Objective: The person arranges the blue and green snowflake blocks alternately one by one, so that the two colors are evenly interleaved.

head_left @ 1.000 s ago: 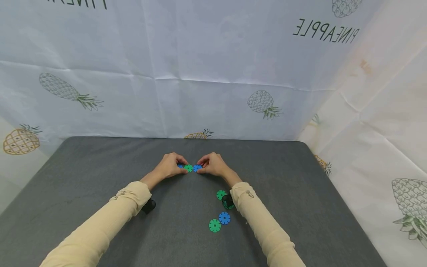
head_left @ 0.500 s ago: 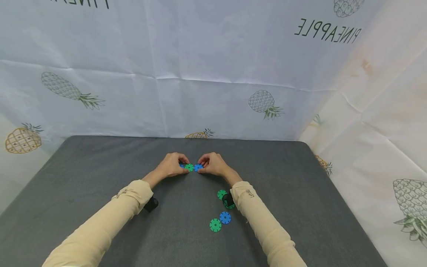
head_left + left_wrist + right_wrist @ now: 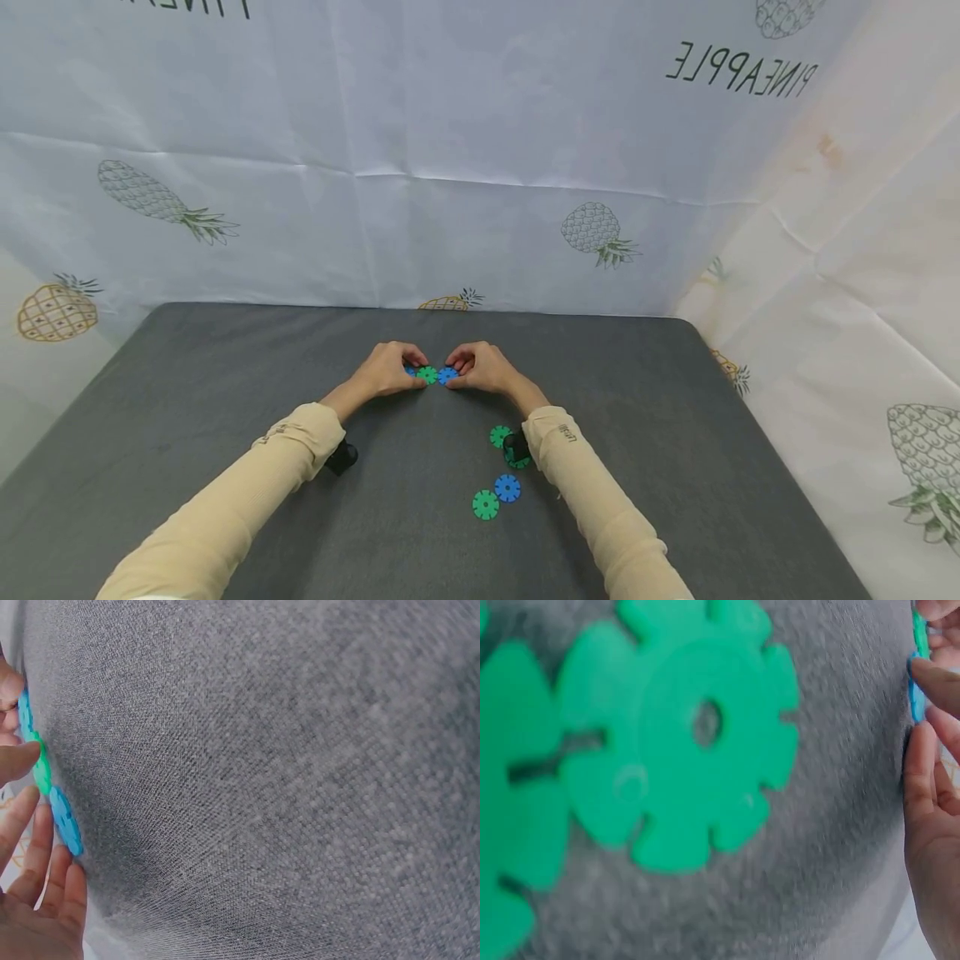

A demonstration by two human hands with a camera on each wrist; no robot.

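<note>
Toward the far side of the table, my left hand (image 3: 384, 371) pinches a green notched plastic disc (image 3: 427, 375) between thumb and fingers. A blue notched disc (image 3: 66, 821) sits at the green one's left end, partly covered by the left hand in the head view. Facing it, my right hand (image 3: 486, 368) pinches another blue notched disc (image 3: 447, 376) by its edges. That disc's rim meets the green disc's right side, so the three form a row. Whether their slots interlock cannot be made out. Both wrist views show the row edge-on, close to the cloth.
Near the right forearm lie a green disc (image 3: 500, 436), a second green disc (image 3: 682, 727) partly behind the black wrist camera (image 3: 516, 446), a blue disc (image 3: 507, 488) and another green disc (image 3: 486, 505). Grey cloth covers the table (image 3: 262, 350); a pineapple-print curtain (image 3: 465, 233) hangs behind.
</note>
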